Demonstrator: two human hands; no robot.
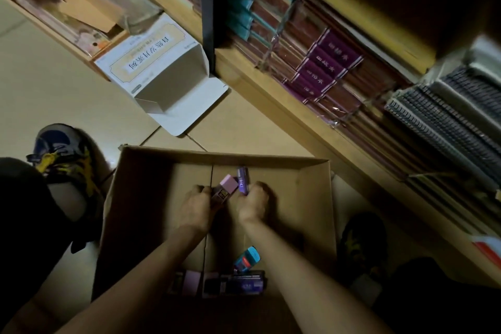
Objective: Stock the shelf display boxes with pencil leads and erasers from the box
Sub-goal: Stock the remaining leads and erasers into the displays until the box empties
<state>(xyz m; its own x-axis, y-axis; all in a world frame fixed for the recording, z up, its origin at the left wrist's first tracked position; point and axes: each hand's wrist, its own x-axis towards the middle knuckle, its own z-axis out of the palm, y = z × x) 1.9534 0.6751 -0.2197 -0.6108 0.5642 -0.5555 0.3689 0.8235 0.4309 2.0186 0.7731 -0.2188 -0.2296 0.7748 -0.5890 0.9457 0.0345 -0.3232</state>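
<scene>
Presently, inside the open brown cardboard box (135, 211): left hand (199, 202) fingers were clamped on a lilac rectangular eraser pack (227, 185); right hand (254, 202) fingers gripped a slim purple lead case (242, 184). Risk judged: the items sat close together, so lifting both might knock one loose.

1 cardboard box (135, 211), 1 white carton (173, 73), 1 pink eraser (227, 184), 1 purple case (242, 180).

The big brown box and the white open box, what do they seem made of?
Brown box: probably matte corrugated cardboard; plain brown walls, flap seam along the bottom. White box: seemingly thinner paperboard, smooth and printed outside, plain inside, with folded tabs.
</scene>
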